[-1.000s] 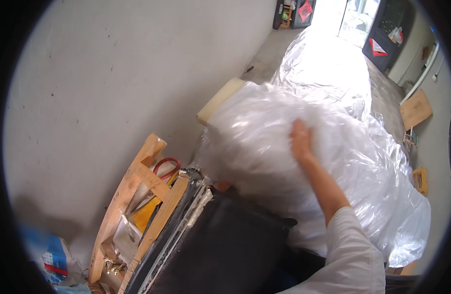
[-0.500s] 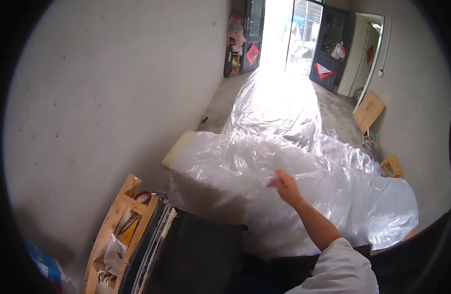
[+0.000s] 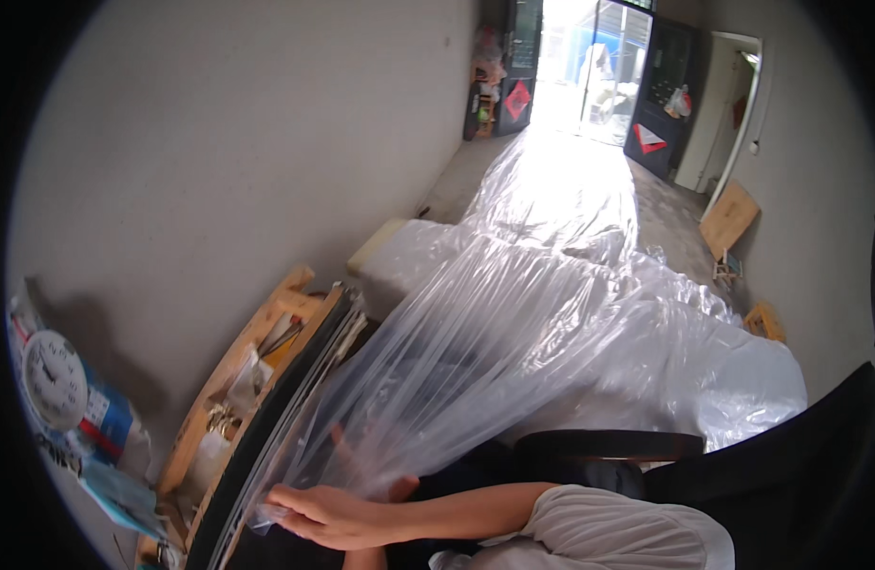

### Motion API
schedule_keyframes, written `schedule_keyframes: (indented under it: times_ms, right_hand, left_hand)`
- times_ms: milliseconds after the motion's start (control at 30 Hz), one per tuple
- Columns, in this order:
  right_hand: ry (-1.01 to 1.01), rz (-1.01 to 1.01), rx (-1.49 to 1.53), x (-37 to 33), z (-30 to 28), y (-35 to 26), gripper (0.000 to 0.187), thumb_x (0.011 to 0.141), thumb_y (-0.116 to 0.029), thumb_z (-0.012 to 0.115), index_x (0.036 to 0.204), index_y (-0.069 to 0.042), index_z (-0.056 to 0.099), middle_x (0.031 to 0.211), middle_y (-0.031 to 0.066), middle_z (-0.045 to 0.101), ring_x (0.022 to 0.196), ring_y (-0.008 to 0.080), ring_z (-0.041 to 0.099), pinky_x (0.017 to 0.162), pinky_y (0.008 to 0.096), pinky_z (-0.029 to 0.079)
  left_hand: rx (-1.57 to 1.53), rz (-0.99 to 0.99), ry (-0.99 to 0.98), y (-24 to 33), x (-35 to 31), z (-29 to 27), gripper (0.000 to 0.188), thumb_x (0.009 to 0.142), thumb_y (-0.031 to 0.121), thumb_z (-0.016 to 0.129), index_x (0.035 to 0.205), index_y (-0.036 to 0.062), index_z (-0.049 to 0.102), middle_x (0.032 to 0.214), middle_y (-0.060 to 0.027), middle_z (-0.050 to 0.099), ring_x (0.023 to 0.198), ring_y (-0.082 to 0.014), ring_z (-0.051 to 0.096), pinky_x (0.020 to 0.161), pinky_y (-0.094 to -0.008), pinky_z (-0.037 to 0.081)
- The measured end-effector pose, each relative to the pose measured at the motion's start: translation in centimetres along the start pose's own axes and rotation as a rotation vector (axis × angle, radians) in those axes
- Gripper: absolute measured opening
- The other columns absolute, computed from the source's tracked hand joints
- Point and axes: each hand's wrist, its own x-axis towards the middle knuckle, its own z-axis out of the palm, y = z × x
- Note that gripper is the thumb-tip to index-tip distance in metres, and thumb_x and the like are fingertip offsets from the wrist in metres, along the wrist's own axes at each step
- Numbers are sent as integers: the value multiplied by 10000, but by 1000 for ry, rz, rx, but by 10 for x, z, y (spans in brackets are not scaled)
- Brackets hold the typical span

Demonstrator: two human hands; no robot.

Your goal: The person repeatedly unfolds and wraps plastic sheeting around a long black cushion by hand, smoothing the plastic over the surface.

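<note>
My right hand (image 3: 328,518) reaches across to the lower left, its fingers closed on a gathered edge of clear plastic sheeting (image 3: 494,323). From that grip the film stretches in tight folds up toward the covered pile. Just beyond it my left hand (image 3: 366,465) shows blurred through the film, fingers stretched upward and thumb apart; part of it and most of its forearm are hidden behind the right arm. Beneath the sheeting lies a bulky pale block, with a cream foam-like end (image 3: 376,245) sticking out at the left.
A wooden frame (image 3: 209,408) with small things inside and a dark panel stand at the left. Beyond them are a round dial scale (image 3: 55,378) and a blue package. A dark curved chair-like piece (image 3: 789,456) is at the right. A board (image 3: 729,218) leans near the doorway.
My right hand has come from above the middle of the covered pile to the lower left, drawing the sheeting with it. My left hand has come into view. The view has shifted left and down.
</note>
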Motion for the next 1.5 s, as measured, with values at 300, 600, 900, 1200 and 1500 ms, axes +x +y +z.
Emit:
schedule_keyframes:
  times_ms: [300, 600, 900, 1200, 1500]
  right_hand:
    - [153, 405, -1355, -140, -211, 67, 439, 589, 2, 562, 1020, -83, 563, 913, 89, 594, 805, 278, 567, 734, 422, 397]
    - [-125, 298, -821, -167, -185, 56, 278, 694, -2, 545, 967, -42, 585, 872, 106, 602, 820, 262, 594, 702, 369, 475]
    - [-637, 293, 352, -114, 31, 27, 262, 866, -203, 546, 1056, -30, 594, 846, 71, 632, 815, 111, 576, 719, 272, 460]
    - [43, 33, -1223, -3, -107, 119, 418, 844, -292, 507, 1194, -65, 474, 1287, 121, 413, 1173, 309, 374, 970, 454, 269]
    - [-78, 143, -1217, -9, -114, 107, 442, 889, -292, 429, 1285, -99, 398, 1379, 69, 327, 1286, 270, 258, 1057, 461, 150]
  left_hand:
    - [-931, -170, 881, 27, -59, -101, 408, 882, 306, 507, 1172, 20, 483, 1153, -122, 544, 1065, -254, 513, 934, -413, 391]
    - [-393, -28, 1198, 16, -172, -179, 352, 845, 194, 508, 1147, 14, 490, 1109, -110, 539, 1038, -232, 509, 914, -371, 399]
    - [-457, 246, 1708, 50, -398, -376, 531, 837, 384, 483, 1223, 20, 452, 1267, -153, 457, 1185, -312, 415, 978, -469, 331]
    - [582, -271, 1476, 100, -279, -257, 235, 812, 219, 589, 914, 10, 620, 759, -66, 631, 674, -168, 599, 601, -288, 451]
    - [1484, -1115, 1897, 145, -497, -259, 245, 708, 207, 684, 831, 26, 573, 718, -93, 571, 652, -270, 551, 627, -388, 434]
